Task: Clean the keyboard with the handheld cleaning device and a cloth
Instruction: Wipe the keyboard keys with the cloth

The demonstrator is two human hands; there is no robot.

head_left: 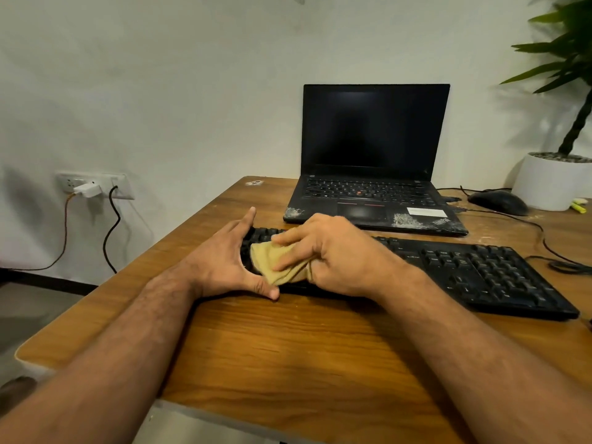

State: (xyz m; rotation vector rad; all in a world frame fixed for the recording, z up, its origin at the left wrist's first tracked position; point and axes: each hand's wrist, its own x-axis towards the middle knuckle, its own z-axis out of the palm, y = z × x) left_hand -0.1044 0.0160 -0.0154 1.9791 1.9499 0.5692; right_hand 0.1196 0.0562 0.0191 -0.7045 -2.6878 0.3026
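Cloth stage under way, by the look of it. Black keyboard [464,270] lies flat on the wooden desk [288,341], just in front of an open laptop [374,161] with a dark screen.

Right hand [333,254] holds a bunched yellow cloth [272,262], grip clamped on it: fingers curl round the wad and press it down onto the keyboard's left end. Left hand [224,261] rests at that same end, thumb spread from straight fingers, bracing the edge; it grasps nothing.

Progress, as a judgement only:
- Wiping sits at the far left keys; the middle and the number pad to the right lie uncovered, and I cannot tell whether they are already wiped (no dust readable at this range).
- The handheld cleaning device is nowhere in view, so whether that part is done or still to come cannot be settled.

Also on the desk: a black mouse [498,201] and a white plant pot [551,184] at the far right.
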